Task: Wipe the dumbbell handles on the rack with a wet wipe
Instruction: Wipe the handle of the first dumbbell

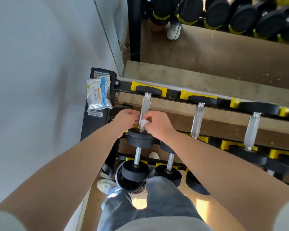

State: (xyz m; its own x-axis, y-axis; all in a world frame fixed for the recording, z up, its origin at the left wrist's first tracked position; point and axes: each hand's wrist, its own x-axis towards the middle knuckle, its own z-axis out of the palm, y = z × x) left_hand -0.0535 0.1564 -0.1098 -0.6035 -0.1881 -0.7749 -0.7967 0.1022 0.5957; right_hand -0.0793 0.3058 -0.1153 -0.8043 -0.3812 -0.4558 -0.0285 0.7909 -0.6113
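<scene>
The leftmost dumbbell on the rack's top tier has a knurled silver handle (145, 105) between black weight heads. Both my hands meet at its near end. My right hand (157, 124) pinches a small white wet wipe (144, 122) against the handle. My left hand (125, 120) curls round the handle from the left, fingers touching the metal beside the wipe. Two more silver handles (197, 119) (252, 129) lie further right on the same tier.
A pack of wet wipes (98, 94) rests on the rack's black end post at left. The lower tier holds smaller dumbbells (137, 157). A mirror (223, 39) stands behind the rack, a pale wall is on the left, and my legs and shoes are below.
</scene>
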